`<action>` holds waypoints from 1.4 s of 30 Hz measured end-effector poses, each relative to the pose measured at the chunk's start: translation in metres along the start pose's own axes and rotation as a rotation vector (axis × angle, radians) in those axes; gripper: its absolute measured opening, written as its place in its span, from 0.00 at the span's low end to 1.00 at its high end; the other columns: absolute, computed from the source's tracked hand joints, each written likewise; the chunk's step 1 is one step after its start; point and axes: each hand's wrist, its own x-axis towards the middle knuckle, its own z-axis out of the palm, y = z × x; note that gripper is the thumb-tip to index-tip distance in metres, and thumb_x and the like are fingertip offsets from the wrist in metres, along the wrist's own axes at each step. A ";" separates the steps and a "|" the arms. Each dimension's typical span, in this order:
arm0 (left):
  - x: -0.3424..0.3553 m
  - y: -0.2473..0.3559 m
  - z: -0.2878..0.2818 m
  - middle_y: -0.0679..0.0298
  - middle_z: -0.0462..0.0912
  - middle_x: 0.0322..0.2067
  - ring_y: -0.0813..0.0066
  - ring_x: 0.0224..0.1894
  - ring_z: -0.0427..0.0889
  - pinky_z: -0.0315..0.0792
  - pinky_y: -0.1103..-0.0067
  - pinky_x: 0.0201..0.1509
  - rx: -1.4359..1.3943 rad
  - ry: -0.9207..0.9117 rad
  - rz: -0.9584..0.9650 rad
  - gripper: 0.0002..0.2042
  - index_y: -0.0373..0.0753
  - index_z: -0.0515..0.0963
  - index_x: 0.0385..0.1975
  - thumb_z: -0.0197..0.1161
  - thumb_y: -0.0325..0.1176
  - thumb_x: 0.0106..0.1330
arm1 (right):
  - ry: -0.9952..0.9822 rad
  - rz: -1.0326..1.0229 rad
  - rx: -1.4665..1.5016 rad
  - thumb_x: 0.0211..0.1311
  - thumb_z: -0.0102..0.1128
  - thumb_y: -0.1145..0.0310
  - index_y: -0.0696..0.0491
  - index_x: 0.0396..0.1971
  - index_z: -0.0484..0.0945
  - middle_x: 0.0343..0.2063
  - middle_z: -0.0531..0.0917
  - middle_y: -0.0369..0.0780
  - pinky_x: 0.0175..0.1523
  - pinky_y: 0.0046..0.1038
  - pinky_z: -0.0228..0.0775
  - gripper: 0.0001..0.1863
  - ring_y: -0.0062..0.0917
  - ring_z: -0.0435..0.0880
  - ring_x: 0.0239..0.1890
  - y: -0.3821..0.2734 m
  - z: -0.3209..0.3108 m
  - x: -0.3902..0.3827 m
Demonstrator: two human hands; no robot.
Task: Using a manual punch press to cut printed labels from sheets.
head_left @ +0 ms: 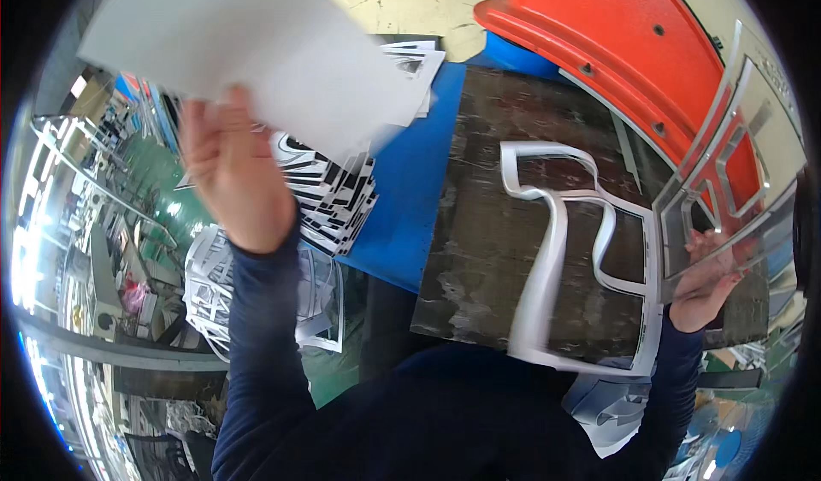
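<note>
My left hand [235, 169] is raised at the left with its fingertips at the lower edge of a large white sheet [248, 45], pinching it; motion blurs both a little. Below the sheet lies a stack of black-and-white printed sheets [329, 194]. At the right, my right hand [705, 267] grips a clear plastic template [727, 182] with cut-out openings, tilted upright; part of the hand shows through it. Between my hands, a white cut-out frame [654, 284] with curved strips lies on a dark worn board [479, 241]. One of its strips bends up and is blurred.
A big red machine part [599, 36] stands at the far right, beyond the board. The printed stack rests on a blue surface [402, 190]. Cut scraps [209, 284] are heaped at lower left, and more white scrap [607, 408] hangs at the board's near edge.
</note>
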 end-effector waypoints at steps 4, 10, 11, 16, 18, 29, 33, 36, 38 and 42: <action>0.045 0.015 -0.069 0.54 0.83 0.51 0.65 0.53 0.82 0.77 0.67 0.59 0.251 0.123 0.172 0.12 0.31 0.77 0.52 0.55 0.19 0.71 | -0.021 0.006 0.017 0.67 0.38 0.29 0.62 0.54 0.70 0.47 0.74 0.42 0.57 0.34 0.59 0.44 0.32 0.73 0.52 -0.002 0.001 -0.001; 0.014 -0.003 -0.142 0.61 0.86 0.51 0.63 0.63 0.75 0.44 0.59 0.77 1.238 -0.528 0.134 0.18 0.34 0.82 0.51 0.49 0.35 0.70 | 0.011 -0.014 -0.001 0.68 0.37 0.29 0.61 0.53 0.70 0.45 0.73 0.42 0.58 0.34 0.59 0.43 0.30 0.72 0.48 -0.004 0.007 0.002; 0.002 -0.003 -0.141 0.59 0.85 0.52 0.57 0.65 0.74 0.44 0.57 0.76 1.231 -0.522 0.211 0.20 0.37 0.82 0.50 0.49 0.41 0.70 | -0.007 -0.017 -0.011 0.68 0.36 0.30 0.61 0.52 0.70 0.45 0.73 0.41 0.58 0.34 0.59 0.43 0.30 0.71 0.48 -0.005 0.009 0.002; -0.059 0.017 -0.073 0.50 0.81 0.55 0.49 0.64 0.74 0.61 0.54 0.69 0.613 -0.753 0.033 0.16 0.36 0.82 0.49 0.58 0.36 0.67 | -0.097 -0.048 -0.149 0.70 0.37 0.32 0.62 0.47 0.72 0.41 0.74 0.41 0.56 0.33 0.60 0.42 0.29 0.72 0.46 -0.014 0.016 -0.003; -0.080 0.015 -0.037 0.52 0.80 0.56 0.49 0.65 0.73 0.64 0.53 0.68 0.569 -1.104 -0.047 0.17 0.36 0.82 0.50 0.66 0.36 0.63 | -0.089 -0.065 -0.191 0.71 0.37 0.33 0.63 0.43 0.75 0.40 0.76 0.42 0.54 0.32 0.61 0.41 0.28 0.73 0.44 -0.016 0.018 -0.004; -0.074 0.068 -0.059 0.62 0.87 0.45 0.60 0.57 0.82 0.70 0.58 0.64 0.601 -1.143 -0.193 0.12 0.40 0.83 0.40 0.68 0.22 0.56 | 0.077 -0.081 -0.028 0.71 0.36 0.35 0.62 0.51 0.76 0.45 0.80 0.43 0.54 0.33 0.62 0.41 0.30 0.74 0.47 -0.031 -0.023 0.004; -0.030 0.132 -0.151 0.54 0.87 0.38 0.55 0.51 0.84 0.74 0.64 0.59 0.879 -0.624 -0.252 0.10 0.30 0.82 0.34 0.61 0.14 0.53 | 0.107 -0.052 -0.062 0.71 0.35 0.34 0.62 0.55 0.75 0.47 0.79 0.45 0.57 0.34 0.60 0.42 0.32 0.73 0.50 -0.038 -0.048 0.002; 0.012 0.164 -0.251 0.54 0.85 0.46 0.67 0.54 0.81 0.68 0.75 0.62 1.068 -0.365 -0.312 0.10 0.29 0.79 0.40 0.55 0.16 0.61 | 0.086 -0.016 -0.058 0.71 0.35 0.34 0.64 0.56 0.74 0.48 0.78 0.46 0.61 0.34 0.57 0.43 0.32 0.72 0.52 -0.035 -0.056 0.001; 0.036 0.165 -0.314 0.55 0.84 0.50 0.69 0.56 0.79 0.68 0.75 0.62 1.256 -0.416 -0.286 0.13 0.31 0.80 0.46 0.57 0.19 0.62 | 0.088 -0.007 -0.039 0.71 0.35 0.34 0.64 0.57 0.73 0.49 0.78 0.46 0.62 0.34 0.56 0.44 0.32 0.71 0.53 -0.032 -0.054 -0.001; 0.038 0.157 -0.379 0.50 0.79 0.57 0.55 0.61 0.77 0.67 0.70 0.66 2.213 -0.562 -0.469 0.27 0.39 0.74 0.60 0.67 0.32 0.58 | 0.140 0.008 -0.107 0.72 0.33 0.34 0.64 0.59 0.71 0.49 0.77 0.46 0.63 0.34 0.55 0.44 0.32 0.71 0.53 -0.027 -0.046 -0.007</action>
